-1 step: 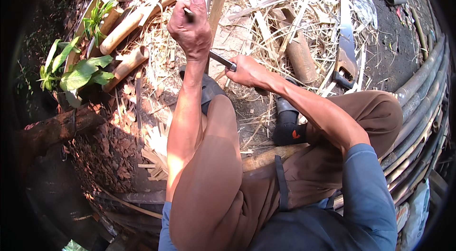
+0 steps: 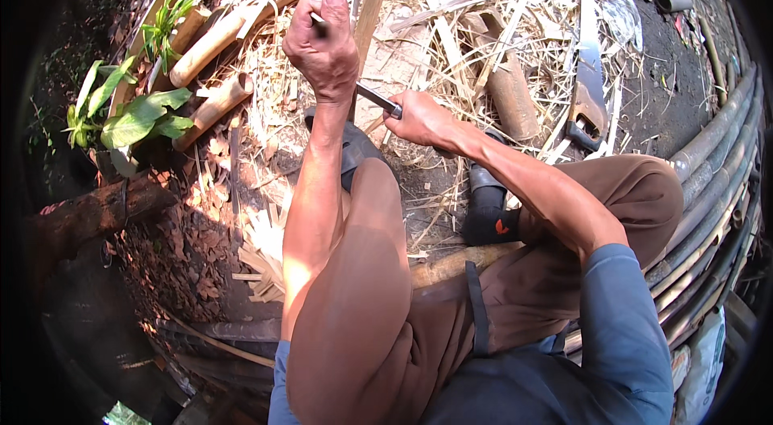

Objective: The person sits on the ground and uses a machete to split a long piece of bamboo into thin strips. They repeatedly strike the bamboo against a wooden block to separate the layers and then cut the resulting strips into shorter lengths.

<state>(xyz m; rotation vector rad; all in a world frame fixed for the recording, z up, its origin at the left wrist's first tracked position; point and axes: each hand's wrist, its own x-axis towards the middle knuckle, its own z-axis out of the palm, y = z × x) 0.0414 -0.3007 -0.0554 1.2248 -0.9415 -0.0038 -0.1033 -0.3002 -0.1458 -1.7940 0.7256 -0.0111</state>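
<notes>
Grey metal tool point(image 2: 390, 109) clamped in right hand point(image 2: 420, 118); left hand point(image 2: 324, 56) curled tight round pale piece point(image 2: 319, 20).

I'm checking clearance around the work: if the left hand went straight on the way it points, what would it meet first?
Probably the upper end of the light-brown bamboo pole, just beyond the left hand in the picture. Depth is unclear, so it might pass above.
</notes>
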